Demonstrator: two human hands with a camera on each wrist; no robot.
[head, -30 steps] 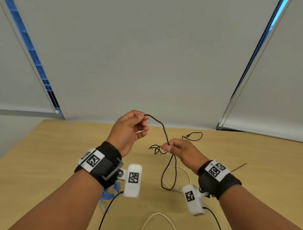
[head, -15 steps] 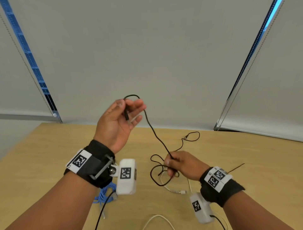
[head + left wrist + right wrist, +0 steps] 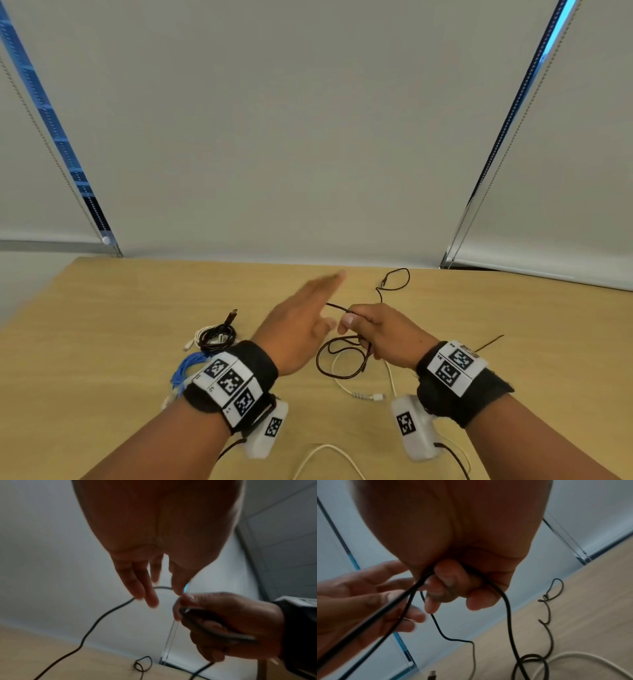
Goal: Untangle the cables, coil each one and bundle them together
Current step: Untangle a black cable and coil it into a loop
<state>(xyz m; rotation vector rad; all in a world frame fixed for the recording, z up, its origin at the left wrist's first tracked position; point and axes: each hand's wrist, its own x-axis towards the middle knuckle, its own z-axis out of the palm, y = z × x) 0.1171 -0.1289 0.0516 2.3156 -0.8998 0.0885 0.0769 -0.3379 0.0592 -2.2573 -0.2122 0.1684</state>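
Observation:
A thin black cable (image 3: 342,356) hangs in loops from my right hand (image 3: 363,329), whose fingers (image 3: 447,582) curl round several strands. Its far end (image 3: 394,284) lies curled on the wooden table (image 3: 102,325). My left hand (image 3: 308,305) is just left of the right one, blurred, with straight fingers (image 3: 145,588) and nothing gripped. A strand of the black cable (image 3: 102,616) passes by those fingers; whether it touches them is unclear. A white cable (image 3: 359,390) lies on the table under the hands.
A coiled black and white cable bundle (image 3: 215,337) and a bunched blue cable (image 3: 186,370) lie left of my left wrist. More white cable (image 3: 325,452) curves at the near edge. Grey roller blinds (image 3: 308,137) stand behind the table.
My left hand has let go of the raised cable loop, dropped down beside the right hand and straightened its fingers. The right hand now holds the gathered black loops.

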